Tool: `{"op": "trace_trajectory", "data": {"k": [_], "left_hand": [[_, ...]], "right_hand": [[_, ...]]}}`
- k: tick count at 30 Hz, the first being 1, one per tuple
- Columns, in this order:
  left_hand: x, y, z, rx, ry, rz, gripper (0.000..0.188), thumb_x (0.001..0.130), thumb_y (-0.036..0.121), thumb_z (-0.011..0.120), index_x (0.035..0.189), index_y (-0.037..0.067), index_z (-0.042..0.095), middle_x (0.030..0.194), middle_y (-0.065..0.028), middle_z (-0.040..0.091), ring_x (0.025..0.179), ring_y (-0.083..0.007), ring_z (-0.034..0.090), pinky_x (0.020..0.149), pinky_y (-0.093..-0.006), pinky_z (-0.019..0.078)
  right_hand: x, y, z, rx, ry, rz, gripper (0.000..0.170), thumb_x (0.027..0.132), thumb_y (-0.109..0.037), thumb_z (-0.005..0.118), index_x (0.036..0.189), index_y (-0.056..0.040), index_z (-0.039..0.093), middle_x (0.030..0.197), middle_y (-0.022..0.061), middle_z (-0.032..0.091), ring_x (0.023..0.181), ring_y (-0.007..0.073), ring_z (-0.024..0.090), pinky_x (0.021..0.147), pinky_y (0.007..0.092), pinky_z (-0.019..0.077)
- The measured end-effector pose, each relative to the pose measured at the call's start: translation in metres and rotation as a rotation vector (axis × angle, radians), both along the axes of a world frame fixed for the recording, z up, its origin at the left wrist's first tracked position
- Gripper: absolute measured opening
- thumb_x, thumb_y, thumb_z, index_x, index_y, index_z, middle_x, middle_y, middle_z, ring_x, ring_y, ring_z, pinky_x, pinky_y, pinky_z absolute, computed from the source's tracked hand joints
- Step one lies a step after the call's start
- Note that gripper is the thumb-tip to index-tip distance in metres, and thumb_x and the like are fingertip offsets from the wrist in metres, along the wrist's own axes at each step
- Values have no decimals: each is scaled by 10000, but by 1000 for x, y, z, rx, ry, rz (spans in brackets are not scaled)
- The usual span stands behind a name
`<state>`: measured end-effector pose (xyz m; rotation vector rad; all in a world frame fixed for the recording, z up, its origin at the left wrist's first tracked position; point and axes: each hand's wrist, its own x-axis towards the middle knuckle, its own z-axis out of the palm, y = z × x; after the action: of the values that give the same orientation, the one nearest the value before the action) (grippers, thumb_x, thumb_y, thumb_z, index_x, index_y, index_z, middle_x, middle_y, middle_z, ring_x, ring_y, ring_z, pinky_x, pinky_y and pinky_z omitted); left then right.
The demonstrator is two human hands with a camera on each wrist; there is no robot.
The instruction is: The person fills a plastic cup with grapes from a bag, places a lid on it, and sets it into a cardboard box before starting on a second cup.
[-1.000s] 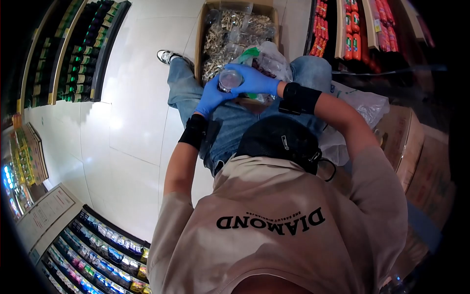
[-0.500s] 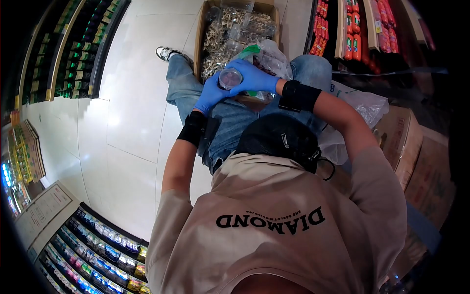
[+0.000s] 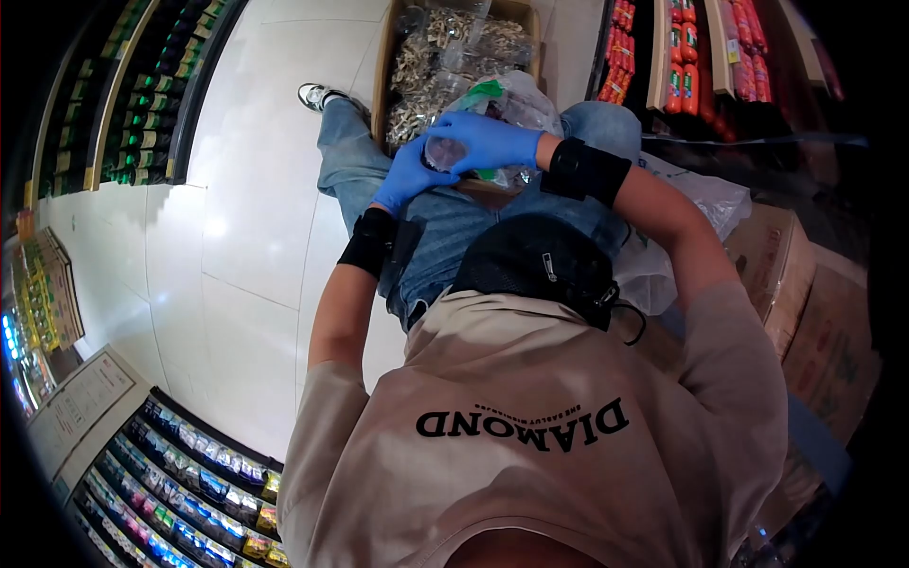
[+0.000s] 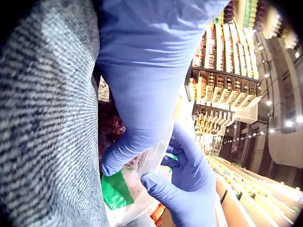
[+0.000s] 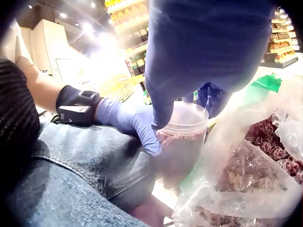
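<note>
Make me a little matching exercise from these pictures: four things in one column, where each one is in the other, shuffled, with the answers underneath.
Things
1. Clear jar
2. Cardboard box
3. Black pouch
4. Red packages

Places
A. Against the top of the blue jeans
B. Lined up on the shelves
C. Held between the left hand and the right hand
D. In front of the person, filled with brownish pieces

Right pairs
1-C, 2-D, 3-A, 4-B
</note>
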<state>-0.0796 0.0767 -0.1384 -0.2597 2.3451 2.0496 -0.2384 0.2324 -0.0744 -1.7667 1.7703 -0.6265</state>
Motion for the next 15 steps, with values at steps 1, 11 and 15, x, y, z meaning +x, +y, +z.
{"op": "trace_trajectory", "data": {"k": [1, 11, 15], "left_hand": [[0, 0, -2, -30, -12, -11, 750, 616, 228, 960, 1246, -21, 637, 1159, -130, 716, 1042, -186, 681, 953, -342, 530], [0, -2, -12, -45, 19, -62, 785, 610, 270, 968, 1260, -12, 631, 1150, -140, 715, 1050, -206, 686, 952, -349, 535], [-2, -1, -14, 19, 29, -55, 790, 615, 270, 969, 1268, -10, 624, 1145, -136, 715, 1047, -201, 684, 954, -346, 535]], "right_hand": [[0, 1, -2, 1, 0, 0, 737, 809, -286, 788, 1458, -84, 505, 1259, 171, 558, 1169, 343, 559, 1028, 429, 456], [0, 3, -2, -71, 59, 79, 675, 778, -313, 798, 1349, -42, 560, 1167, 185, 589, 1063, 370, 603, 939, 446, 490], [2, 0, 1, 132, 198, -64, 709, 782, -463, 791, 1301, -32, 571, 1095, 174, 602, 992, 367, 618, 889, 448, 497]]}}
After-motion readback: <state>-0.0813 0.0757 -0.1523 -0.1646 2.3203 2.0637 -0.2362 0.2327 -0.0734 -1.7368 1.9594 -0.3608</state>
